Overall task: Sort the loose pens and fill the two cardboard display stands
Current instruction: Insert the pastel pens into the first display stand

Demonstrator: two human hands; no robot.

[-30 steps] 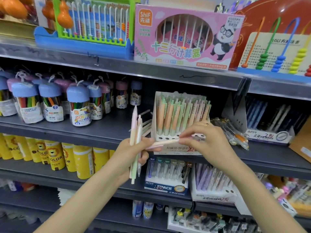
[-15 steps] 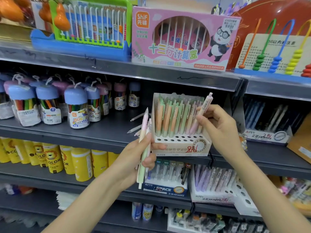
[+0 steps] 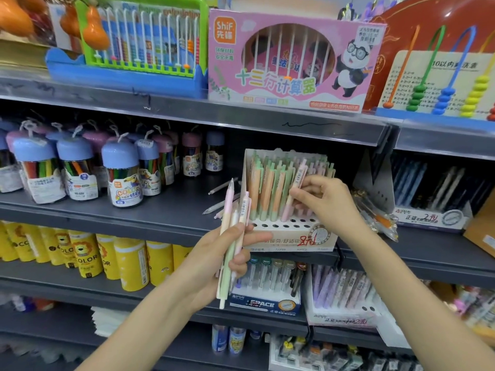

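A single head-worn, wide-angle camera supplies the only view, so no second view shares any part of the scene. It faces a run of dark store shelves head-on and tilts slightly downward, standing close enough that both forearms rise from the bottom edge into the frame. The left hand (image 3: 214,261) sits low at the centre and the right hand (image 3: 325,203) just above and to its right, at the cardboard display stand (image 3: 292,236) on the middle shelf (image 3: 160,212), which lies near the centre of the picture. The wide lens bows the shelf edges, and the top shelf's pink abacus box (image 3: 292,60) looms large overhead.
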